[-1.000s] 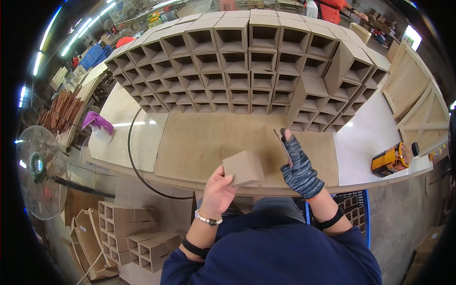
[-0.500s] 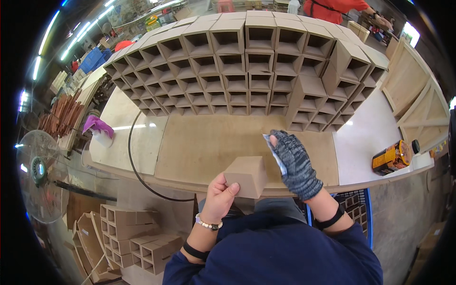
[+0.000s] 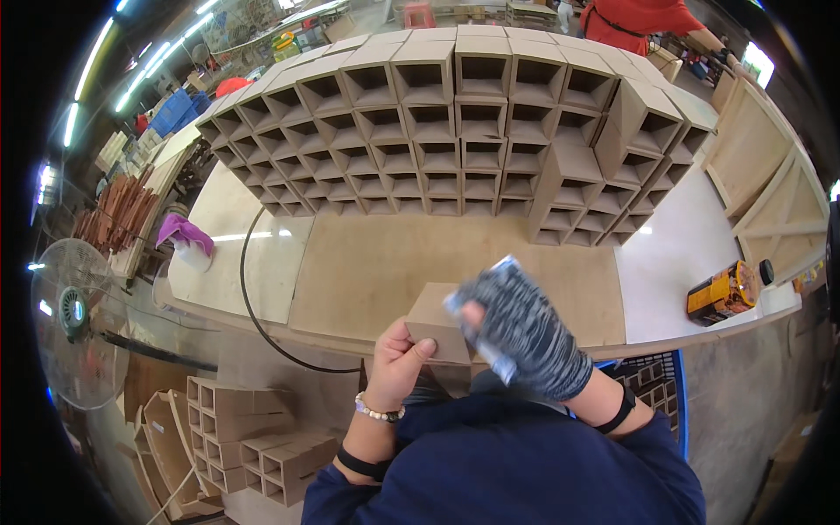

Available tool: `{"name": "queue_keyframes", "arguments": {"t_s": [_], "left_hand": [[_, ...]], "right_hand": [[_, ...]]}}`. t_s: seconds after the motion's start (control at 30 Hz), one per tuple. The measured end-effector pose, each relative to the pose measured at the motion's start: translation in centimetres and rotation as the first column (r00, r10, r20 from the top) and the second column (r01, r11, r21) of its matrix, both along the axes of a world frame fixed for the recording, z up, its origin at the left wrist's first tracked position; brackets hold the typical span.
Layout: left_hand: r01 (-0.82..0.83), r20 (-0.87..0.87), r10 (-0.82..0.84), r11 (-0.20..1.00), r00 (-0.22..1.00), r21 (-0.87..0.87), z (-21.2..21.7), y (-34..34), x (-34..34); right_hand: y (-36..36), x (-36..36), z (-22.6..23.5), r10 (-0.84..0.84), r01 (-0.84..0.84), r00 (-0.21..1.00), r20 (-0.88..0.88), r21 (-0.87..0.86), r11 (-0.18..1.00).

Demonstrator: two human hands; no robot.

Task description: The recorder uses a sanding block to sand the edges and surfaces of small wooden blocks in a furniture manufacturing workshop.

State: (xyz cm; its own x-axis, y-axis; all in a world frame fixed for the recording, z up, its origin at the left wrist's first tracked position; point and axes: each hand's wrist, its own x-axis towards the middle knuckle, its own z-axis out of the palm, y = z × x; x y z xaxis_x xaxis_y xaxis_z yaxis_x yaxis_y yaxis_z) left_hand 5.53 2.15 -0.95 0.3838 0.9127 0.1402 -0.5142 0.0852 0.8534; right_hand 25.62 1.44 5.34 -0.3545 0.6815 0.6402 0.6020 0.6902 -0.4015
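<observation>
My bare left hand (image 3: 395, 366) is closed on the near left side of a brown fibreboard box (image 3: 430, 308), thumb on its face. The box is held at the table's near edge. My right hand (image 3: 529, 337), in a grey knitted glove with the thumb bare, is closed round a thin whitish-blue sheet (image 3: 499, 363) that sticks out past the fingers. Hand and sheet are smeared by motion and overlap the box's right side. Whether the sheet touches the box, I cannot tell.
A wall of stacked open brown boxes (image 3: 385, 121) stands across the far side of the table (image 3: 385, 262). A black hose (image 3: 242, 280) curves over the left. An orange-labelled jar (image 3: 722, 293) lies at right. A purple-topped bottle (image 3: 188, 245), fan (image 3: 73, 306), floor boxes (image 3: 236, 411) and blue crate (image 3: 681, 394) surround me.
My right hand with the sheet has moved left and slightly down, now over the right part of the box. My left hand and the box have shifted slightly left.
</observation>
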Motion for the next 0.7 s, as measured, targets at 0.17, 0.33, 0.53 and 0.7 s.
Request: {"name": "queue_keyframes", "arguments": {"t_s": [0.17, 0.33, 0.53, 0.7], "left_hand": [[0.076, 0.081, -0.069, 0.994, 0.994, -0.081, 0.1, 0.1, 0.6], [0.127, 0.171, -0.107, 0.986, 0.979, -0.109, 0.0, 0.0, 0.5], [0.158, 0.252, -0.122, 0.979, 0.96, -0.126, -0.3, -0.2, 0.4], [0.138, 0.23, -0.112, 0.985, 0.967, -0.099, 0.5, -0.2, 0.1]], "right_hand": [[2.0, 2.4, -5.9, -0.078, 0.081, 0.983, 0.164, -0.013, 0.997], [1.2, 1.6, -3.6, -0.199, 0.2, 0.98, 0.025, -0.131, 0.971], [2.1, 1.7, -3.9, -0.112, 0.114, 0.983, 0.145, -0.01, 0.993], [1.2, 4.2, -6.8, -0.323, 0.339, 0.924, 0.206, -0.048, 0.939]]}}
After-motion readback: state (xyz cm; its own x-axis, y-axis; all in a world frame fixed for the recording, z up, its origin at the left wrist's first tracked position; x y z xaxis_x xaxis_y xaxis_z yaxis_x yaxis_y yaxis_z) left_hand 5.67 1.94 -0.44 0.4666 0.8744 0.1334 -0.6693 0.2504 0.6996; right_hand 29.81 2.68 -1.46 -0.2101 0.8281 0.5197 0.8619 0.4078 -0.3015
